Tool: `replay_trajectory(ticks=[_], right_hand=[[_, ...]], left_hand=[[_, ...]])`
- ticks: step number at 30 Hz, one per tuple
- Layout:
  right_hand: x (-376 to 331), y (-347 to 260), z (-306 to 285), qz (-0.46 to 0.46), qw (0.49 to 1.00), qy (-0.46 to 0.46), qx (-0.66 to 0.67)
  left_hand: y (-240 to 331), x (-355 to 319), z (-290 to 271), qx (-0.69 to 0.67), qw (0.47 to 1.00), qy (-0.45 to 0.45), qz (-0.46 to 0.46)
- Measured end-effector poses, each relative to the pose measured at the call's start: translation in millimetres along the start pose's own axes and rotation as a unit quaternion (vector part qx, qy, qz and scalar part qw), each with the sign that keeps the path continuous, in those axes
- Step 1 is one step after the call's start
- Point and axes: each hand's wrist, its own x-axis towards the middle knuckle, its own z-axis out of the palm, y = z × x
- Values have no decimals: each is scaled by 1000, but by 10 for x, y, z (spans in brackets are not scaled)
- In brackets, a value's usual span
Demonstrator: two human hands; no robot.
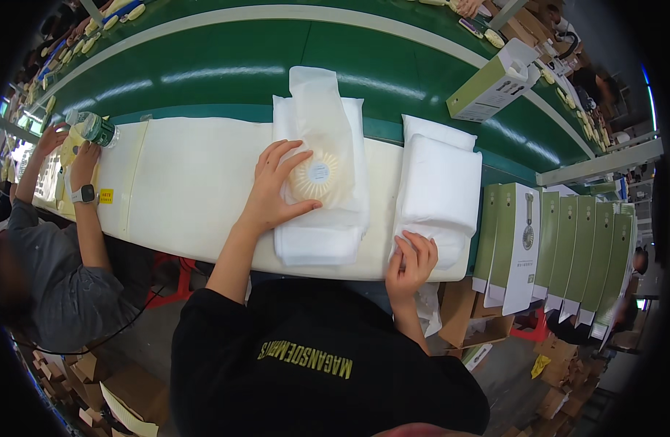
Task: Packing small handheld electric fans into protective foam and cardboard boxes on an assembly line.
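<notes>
A pale handheld fan point(318, 172), with a round slatted head, lies in a translucent white sleeve on a stack of white padded pouches point(320, 247). Around the fan's head curve the fingers and thumb of my left hand point(277, 186), gripping it through the sleeve. The sleeve's loose upper end stretches away toward the far side. To the right, my right hand point(413, 262) has its curled fingers at the near-left edge of a second stack of white pouches point(440, 182). Part of its grip on that edge is hidden.
Green-and-white cartons point(521, 240) stand in a row at right; another open carton point(493, 80) stands on the green conveyor point(240, 65). A co-worker's hands point(84, 164) are at the left, by a plastic bottle point(95, 130). A cardboard box point(462, 313) sits below the white table's point(189, 182) edge.
</notes>
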Motion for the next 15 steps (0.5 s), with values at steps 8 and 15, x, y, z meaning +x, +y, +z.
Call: replay_trajectory(ticks=[8, 15], right_hand=[[-2, -13, -9, 1, 1000, 9, -4], [5, -9, -19, 3, 1000, -1, 8]], left_hand=[[-89, -29, 20, -9, 1000, 12, 6], [23, -13, 2, 31, 999, -11, 6]])
